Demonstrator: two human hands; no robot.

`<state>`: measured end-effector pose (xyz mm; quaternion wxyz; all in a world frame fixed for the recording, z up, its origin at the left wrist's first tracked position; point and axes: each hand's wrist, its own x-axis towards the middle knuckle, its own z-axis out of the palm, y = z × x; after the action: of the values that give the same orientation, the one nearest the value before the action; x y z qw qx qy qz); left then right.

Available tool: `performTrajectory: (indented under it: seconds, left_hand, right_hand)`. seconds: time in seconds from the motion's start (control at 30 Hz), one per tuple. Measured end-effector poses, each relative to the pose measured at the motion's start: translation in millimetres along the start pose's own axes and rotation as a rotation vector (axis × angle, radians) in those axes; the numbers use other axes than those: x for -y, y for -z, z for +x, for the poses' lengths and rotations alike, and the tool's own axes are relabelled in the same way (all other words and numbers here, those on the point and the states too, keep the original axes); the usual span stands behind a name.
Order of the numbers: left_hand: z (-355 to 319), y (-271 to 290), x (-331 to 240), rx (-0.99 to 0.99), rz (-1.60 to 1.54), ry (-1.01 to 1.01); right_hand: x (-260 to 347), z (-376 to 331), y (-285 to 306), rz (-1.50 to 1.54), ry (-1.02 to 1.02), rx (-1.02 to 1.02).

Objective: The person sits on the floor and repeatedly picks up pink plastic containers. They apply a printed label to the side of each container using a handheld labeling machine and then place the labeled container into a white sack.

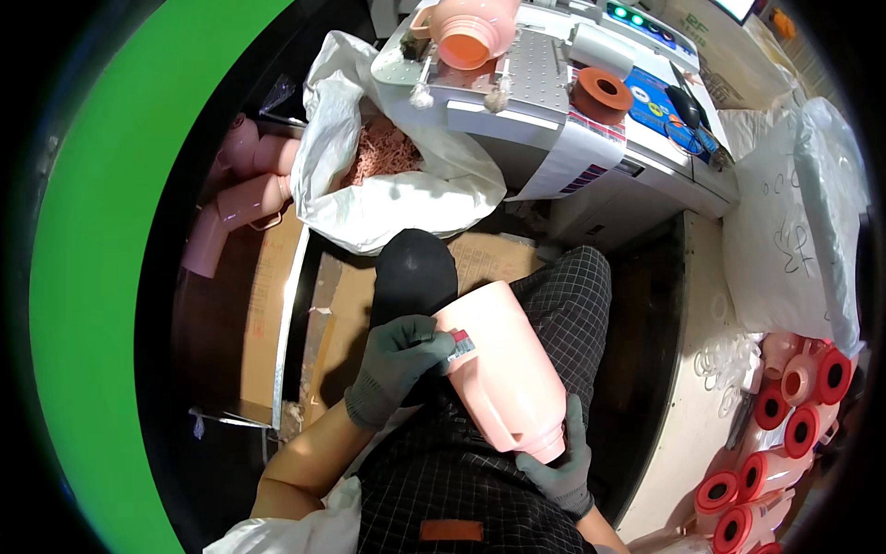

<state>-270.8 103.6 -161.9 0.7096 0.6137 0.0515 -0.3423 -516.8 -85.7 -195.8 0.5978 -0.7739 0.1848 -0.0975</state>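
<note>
1. We've got the pink jug [509, 360] over the checked trousers [580, 294], our right hand [567, 478] gripping its neck; a loose hold could drop it.
2. Our left hand [397, 362] pinches a small label [460, 345]; hard to tell what's stuck, but skewed tugging might crease it.

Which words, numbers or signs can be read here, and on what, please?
I copy no wording; it stands on:
Small label by left hand: too small to read.
White bag: dark handwritten strokes, unquoted.
Pale upper-right sack: green print, unquoted.
Blue sheet: too small.
Paper strip: too small.
Cardboard: faint, unreadable.
</note>
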Motion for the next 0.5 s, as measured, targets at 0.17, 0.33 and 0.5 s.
performTrajectory:
  seconds: [0.17,0.33,0.5]
  left_hand:
    - [1,6,15,-0.003,0.026,-0.101]
    - [15,20,19,-0.069,0.717,-0.322]
    - [62,64,-16,-0.396,1.069,-0.722]
  right_hand:
    - [2,2,0,-0.043,0.010,0.035]
    - [-9,-2,-1,0.023,-0.014,-0.010]
    - [21,29,25,0.493,-0.203,-0.200]
